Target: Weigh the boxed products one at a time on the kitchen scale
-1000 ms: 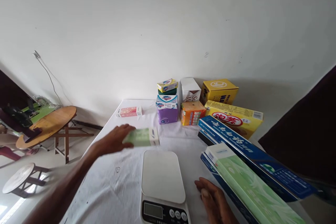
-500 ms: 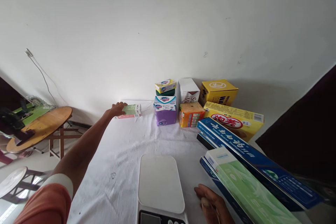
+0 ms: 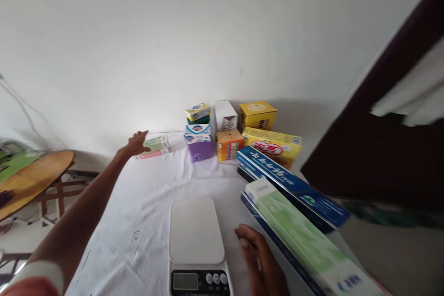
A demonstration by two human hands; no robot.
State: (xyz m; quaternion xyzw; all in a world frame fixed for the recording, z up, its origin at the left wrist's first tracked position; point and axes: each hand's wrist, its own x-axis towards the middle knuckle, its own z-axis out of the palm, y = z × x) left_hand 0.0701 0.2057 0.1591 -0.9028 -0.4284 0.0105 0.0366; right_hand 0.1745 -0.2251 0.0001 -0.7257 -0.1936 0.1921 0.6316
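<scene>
Small green box (image 3: 156,143): far left end of the desk (image 3: 145,203), on or right behind the pink box (image 3: 152,154); can't tell which.
Small green box risk: could get tugged askew if the thumb drags along it; could slip down if it is stacked.
Pink box risk: near the desk's left edge; a sideways knock could push it over.
Scale (image 3: 197,231) risk: could shift or get a button pressed if the right grip (image 3: 263,261) swings inward.
Long green box (image 3: 301,231) risk: lies slanted over a blue box (image 3: 255,212); a knuckle bump could slide it.
Left arm (image 3: 93,199): reaching forward-left, nearly straight, low over the desk.
Left grip (image 3: 136,144): released, fingers spread and lifted, thumb right by the small green box; contact unclear.
Right grip: low, between scale and blue box, fingers loosely bent, nothing visible in it; can't tell if closed.
</scene>
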